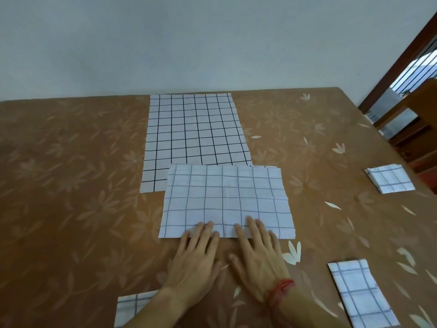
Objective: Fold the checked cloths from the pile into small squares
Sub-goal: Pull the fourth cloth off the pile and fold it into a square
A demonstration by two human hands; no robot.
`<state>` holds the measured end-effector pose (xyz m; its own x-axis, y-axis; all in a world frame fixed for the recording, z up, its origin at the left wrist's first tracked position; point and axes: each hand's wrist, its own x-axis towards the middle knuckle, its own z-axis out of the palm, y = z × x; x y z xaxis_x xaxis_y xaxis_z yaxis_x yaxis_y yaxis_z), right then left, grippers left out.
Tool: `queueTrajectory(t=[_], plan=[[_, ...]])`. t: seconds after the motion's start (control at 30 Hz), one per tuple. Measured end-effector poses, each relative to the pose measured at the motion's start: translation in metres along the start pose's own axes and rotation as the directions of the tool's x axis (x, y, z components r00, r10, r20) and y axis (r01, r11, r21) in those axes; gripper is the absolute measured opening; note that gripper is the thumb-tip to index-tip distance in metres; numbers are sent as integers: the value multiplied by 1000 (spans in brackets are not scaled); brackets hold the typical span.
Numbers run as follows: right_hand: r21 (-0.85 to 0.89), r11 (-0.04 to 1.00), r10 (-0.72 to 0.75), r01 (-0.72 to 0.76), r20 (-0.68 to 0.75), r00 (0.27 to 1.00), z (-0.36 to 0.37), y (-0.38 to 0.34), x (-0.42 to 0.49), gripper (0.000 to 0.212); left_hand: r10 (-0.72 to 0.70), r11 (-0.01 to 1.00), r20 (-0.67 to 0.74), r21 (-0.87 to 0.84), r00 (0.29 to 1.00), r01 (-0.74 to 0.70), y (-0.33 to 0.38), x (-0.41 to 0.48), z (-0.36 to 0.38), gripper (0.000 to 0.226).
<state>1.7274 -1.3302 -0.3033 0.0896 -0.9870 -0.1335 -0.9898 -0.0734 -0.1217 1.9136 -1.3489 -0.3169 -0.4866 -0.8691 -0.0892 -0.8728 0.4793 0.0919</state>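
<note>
A white cloth with faint blue-grey checks [227,197] lies folded in half in the middle of the table, its near edge under my fingertips. My left hand [196,259] and my right hand [257,259] lie flat side by side, fingers spread, pressing that near edge down. Behind it a larger white cloth with bold black checks [191,136] is spread flat, partly covered by the folded one. A small folded square [390,178] sits at the right edge.
The table wears a brown flowered cover [71,185]. A folded strip of checked cloth [361,294] lies at the near right, another piece [132,306] at the near left under my forearm. A wooden chair [411,124] stands past the right edge.
</note>
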Motion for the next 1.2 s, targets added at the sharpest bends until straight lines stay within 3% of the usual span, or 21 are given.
queueTrajectory(t=[0.2, 0.57, 0.73, 0.9, 1.03, 1.2], plan=[[-34, 997, 71, -67, 116, 991, 9, 6, 11, 64, -17, 1000, 15, 4, 1000, 17, -2, -3, 3, 58], [-60, 998, 29, -17, 205, 978, 2, 27, 3, 77, 5, 998, -49, 69, 999, -2, -23, -23, 3, 54], [-54, 998, 51, -40, 221, 974, 1, 29, 5, 87, -23, 997, -39, 67, 999, 26, -30, -24, -2, 55], [27, 999, 12, -18, 188, 982, -3, 18, 7, 71, -7, 998, -34, 54, 999, 9, -28, -14, -10, 53], [-10, 999, -42, 45, 216, 976, 2, 12, 3, 74, -6, 999, 30, 39, 1000, 5, -29, -17, -1, 57], [-75, 997, 1, 16, 220, 975, 4, 34, -1, 85, -31, 997, 72, 76, 997, 25, -43, -28, 1, 63]])
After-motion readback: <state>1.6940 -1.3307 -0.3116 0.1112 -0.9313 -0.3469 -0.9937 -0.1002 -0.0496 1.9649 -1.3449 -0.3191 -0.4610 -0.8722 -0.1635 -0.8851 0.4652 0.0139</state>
